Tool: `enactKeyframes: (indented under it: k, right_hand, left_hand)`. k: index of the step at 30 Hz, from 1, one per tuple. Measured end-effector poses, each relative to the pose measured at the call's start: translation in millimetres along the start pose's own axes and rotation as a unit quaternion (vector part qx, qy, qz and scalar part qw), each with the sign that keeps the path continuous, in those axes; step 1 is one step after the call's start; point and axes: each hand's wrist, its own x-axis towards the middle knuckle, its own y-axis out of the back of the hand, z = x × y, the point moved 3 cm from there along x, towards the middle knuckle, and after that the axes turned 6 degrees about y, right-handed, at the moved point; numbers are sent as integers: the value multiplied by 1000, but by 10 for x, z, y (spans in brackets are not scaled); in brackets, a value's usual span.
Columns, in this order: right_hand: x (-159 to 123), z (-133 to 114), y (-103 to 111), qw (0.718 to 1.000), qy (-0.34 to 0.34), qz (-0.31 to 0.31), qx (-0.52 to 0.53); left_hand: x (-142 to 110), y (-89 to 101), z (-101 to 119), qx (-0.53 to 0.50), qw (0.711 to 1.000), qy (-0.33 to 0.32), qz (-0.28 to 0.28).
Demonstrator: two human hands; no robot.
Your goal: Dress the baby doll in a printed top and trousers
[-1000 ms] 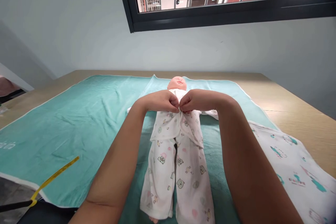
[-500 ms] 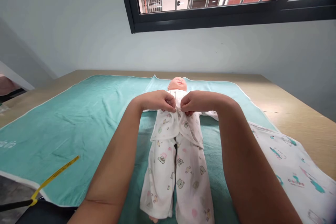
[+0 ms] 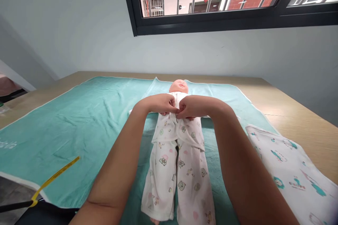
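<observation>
A baby doll lies on its back, its head toward the wall. It wears a white printed wrap shirt and matching trousers; one foot peeks out at the bottom. Over the doll's chest, my left hand pinches the shirt front with thumb and fingers. My right hand is also closed on the shirt front, its fingertips touching those of the left. The exact bit of cloth or fastening between the fingers is hidden.
Under the doll a teal blanket covers much of the wooden table. A white printed cloth lies folded at the right. At lower left a yellow strap crosses the blanket's edge. A wall with a barred window stands behind.
My two hands have come together at the middle of the chest, the right one moving left, closing the gap between them. The view has tilted up slightly.
</observation>
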Motion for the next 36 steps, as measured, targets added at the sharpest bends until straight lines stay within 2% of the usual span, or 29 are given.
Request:
enactKeyframes:
  k: [4,10,12,17,21,25,28,30,32,36]
  right_hand:
    - [15,-54,-15,1000,-3,-1,-23]
    - [-51,144,64,999,-35,5,-1]
    - [-77,184,84,999,-35,9,20]
    - [-56,119,67,999,-34,13,12]
    - [21,-26,-29,999,-36,15,-25]
    - [48,-131,-156,998,-2,54,-34]
    - [9,-83,-240,990,50,134,0]
    - [-38,33,-301,973,73,202,87]
    - [-102,211,-377,937,61,270,215]
    - [-315,613,-569,808,19,412,420]
  left_hand:
    - [-15,9,-1,28,999,27,32]
    - [-33,30,-25,25,997,37,64]
    - [-10,24,-12,38,994,29,100]
    - [113,-36,78,71,967,-24,242]
    - [229,-100,103,63,959,-43,273]
    - [323,-124,58,28,964,-31,262]
    - [380,-131,24,-25,959,-20,282]
    - [412,-149,28,-43,951,-28,304]
    - [435,-175,56,-51,942,-55,326]
    - [473,-237,118,-29,936,-88,338]
